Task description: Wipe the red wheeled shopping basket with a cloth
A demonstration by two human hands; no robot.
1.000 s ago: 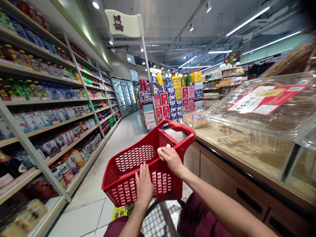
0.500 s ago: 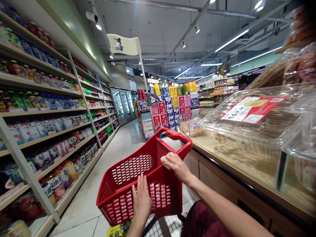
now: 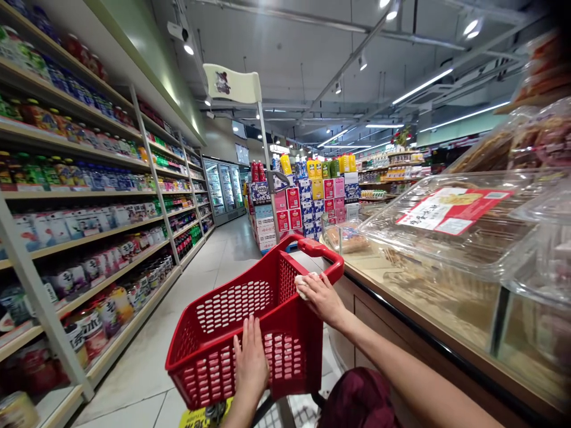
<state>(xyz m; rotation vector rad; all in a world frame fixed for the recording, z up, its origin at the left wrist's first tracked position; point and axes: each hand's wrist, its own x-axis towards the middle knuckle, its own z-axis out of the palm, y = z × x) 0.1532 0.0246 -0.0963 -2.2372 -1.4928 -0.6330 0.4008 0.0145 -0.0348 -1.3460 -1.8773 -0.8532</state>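
In front of me is a red shopping cart (image 3: 306, 342) with a perforated plastic basket and a looped red push handle (image 3: 332, 255). My left hand (image 3: 253, 356) rests on the near side of the basket, palm to the plastic, fingers stretched out over the top rim. My right hand (image 3: 325, 302) is closed over a crumpled white wipe (image 3: 304, 284), pressed on the basket's rim just below the handle. Part of the wipe is hidden under the fingers. Nothing lies in the visible part of the basket.
Drink shelves (image 3: 102, 229) line the left side. A wooden counter (image 3: 379, 297) with clear plastic food boxes (image 3: 450, 238) runs close on the right. Stacked drink cartons (image 3: 288, 208) stand ahead. Tiled floor (image 3: 196, 285) leads toward glass-door fridges (image 3: 223, 184).
My right hand has slid with the wipe a little up the rim toward the handle. My left hand stays on the basket's side. The view has shifted slightly.
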